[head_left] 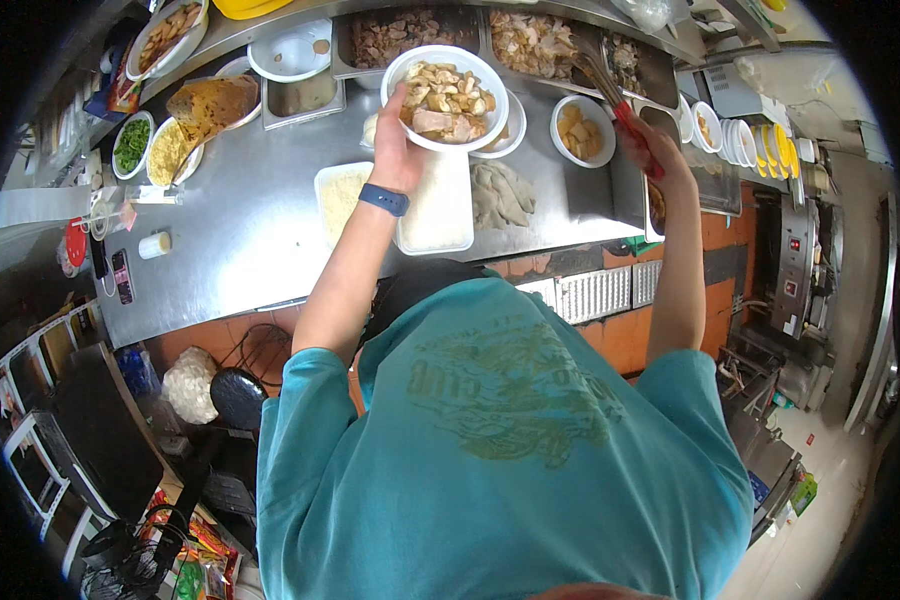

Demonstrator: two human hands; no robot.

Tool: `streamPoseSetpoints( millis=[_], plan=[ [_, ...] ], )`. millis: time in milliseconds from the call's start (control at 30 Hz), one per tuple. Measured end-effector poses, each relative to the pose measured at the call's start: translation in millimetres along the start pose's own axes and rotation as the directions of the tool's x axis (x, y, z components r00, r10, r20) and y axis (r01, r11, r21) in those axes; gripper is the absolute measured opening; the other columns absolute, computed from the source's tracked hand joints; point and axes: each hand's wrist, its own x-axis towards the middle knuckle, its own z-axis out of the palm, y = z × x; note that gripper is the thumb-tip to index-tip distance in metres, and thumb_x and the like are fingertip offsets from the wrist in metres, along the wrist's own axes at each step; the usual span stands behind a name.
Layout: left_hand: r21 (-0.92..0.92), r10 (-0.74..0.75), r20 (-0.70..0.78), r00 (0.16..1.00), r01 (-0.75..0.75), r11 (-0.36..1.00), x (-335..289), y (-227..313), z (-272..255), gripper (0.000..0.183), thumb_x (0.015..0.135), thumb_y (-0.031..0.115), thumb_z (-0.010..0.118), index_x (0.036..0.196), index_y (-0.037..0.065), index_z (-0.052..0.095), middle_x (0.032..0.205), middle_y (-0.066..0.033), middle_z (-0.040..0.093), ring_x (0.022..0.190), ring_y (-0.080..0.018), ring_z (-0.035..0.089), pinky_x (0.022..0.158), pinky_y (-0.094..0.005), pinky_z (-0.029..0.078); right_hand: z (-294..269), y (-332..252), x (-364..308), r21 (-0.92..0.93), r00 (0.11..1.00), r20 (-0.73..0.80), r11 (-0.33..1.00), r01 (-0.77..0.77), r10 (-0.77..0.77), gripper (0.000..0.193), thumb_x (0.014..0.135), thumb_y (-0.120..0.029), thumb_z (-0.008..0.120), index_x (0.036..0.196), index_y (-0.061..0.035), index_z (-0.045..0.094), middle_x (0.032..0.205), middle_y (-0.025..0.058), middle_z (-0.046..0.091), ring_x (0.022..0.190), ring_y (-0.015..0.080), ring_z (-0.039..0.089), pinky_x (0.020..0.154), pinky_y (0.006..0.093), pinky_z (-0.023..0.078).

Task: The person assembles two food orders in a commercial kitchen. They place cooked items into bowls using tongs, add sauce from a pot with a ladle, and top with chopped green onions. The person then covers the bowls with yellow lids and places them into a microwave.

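Observation:
My left hand [396,155], with a dark blue wristband below it, grips a white bowl [499,112] by its near left rim. Chunks of pale and browned meat [448,95] fill the bowl, which is raised above the counter. In my right hand [660,155] is a pair of tongs [634,130] with red handles and metal arms. Their tips reach into the cooked meat pieces [530,42] in a metal tray at the back; the tip ends are hard to make out. A white bowl of yellowish chunks [578,130] stands left of my right hand.
Nearer me are a container of white grains [342,200], a white rectangular tub [440,205] and a crumpled grey cloth [501,194]. Bowls of chopped greens [131,146] and yellow shreds [170,150] stand left. A phone [122,276] lies by the left edge. Stacked bowls [740,143] stand right.

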Motion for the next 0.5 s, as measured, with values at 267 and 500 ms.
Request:
streamPoseSetpoints(
  millis=[267, 500],
  plan=[
    [0.043, 0.004, 0.006, 1.000, -0.004, 0.999, 7.8, -5.0, 4.9, 0.047, 0.101, 0.035, 0.055, 0.138, 0.006, 0.048, 0.137, -0.0105, 0.056, 0.127, -0.0262, 0.052, 0.110, -0.0422, 0.041, 74.3, -1.8, -134.7, -0.432, 0.996, 0.075, 0.899, 0.066, -0.037, 0.040, 0.100, -0.040, 0.059, 0.112, -0.0023, 0.066, 0.071, -0.0022, 0.056, 0.057, 0.0061, 0.046, 0.053, 0.0236, 0.040],
    [0.063, -0.015, 0.046, 0.999, 0.012, 0.998, -5.2, 6.5, -2.8, 0.051, 0.103, 0.039, 0.049, 0.141, 0.005, 0.046, 0.140, -0.0126, 0.053, 0.129, -0.0289, 0.050, 0.112, -0.0453, 0.039, 105.1, -40.7, -158.7, -0.858, 0.966, 0.078, 0.478, 0.190, -0.245, 0.040, 0.096, -0.031, 0.065, 0.120, 0.0005, 0.063, 0.074, 0.0080, 0.063, 0.062, 0.0143, 0.057, 0.057, 0.0308, 0.045]
  ],
)
